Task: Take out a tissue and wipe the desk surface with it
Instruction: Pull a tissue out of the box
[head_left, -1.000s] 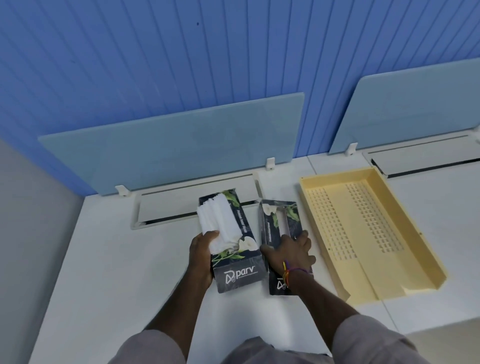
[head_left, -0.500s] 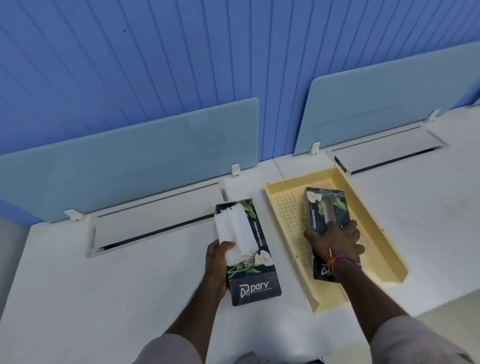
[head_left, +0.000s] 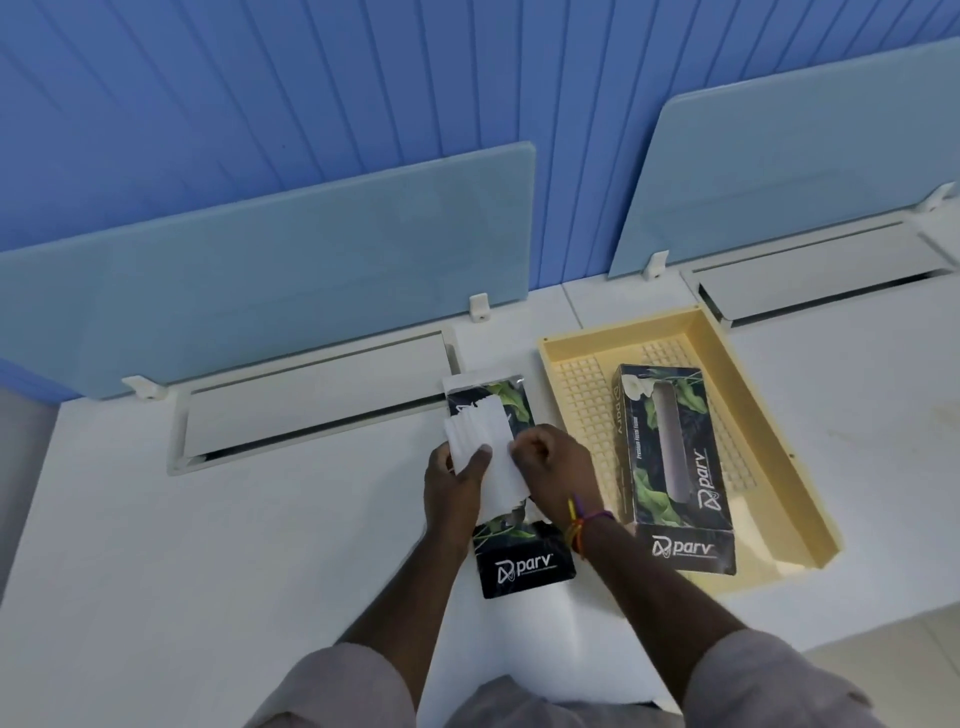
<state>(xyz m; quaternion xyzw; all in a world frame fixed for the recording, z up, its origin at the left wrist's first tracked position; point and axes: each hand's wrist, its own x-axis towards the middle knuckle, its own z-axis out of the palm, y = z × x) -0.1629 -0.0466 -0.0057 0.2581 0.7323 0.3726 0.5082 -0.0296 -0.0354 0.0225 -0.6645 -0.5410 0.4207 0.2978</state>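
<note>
A dark tissue box (head_left: 524, 566) printed with leaves and a "parv" logo lies on the white desk (head_left: 260, 545), with a stack of white tissues (head_left: 480, 441) sticking out of its top. My left hand (head_left: 454, 488) grips the box's left side, thumb pressed on the tissues. My right hand (head_left: 556, 467) is curled, pinching the right edge of the tissue stack. The middle of the box is hidden under both hands.
A second dark tissue box (head_left: 675, 467) lies inside a yellow perforated tray (head_left: 779, 441) to the right. Pale blue divider panels (head_left: 260, 286) stand along the back, with white cable flaps (head_left: 311, 405) at their feet. The desk's front edge runs at lower right.
My right hand let go of the second box, left lying in the yellow tray, and moved left onto the tissues of the first box. My left hand stayed on that box.
</note>
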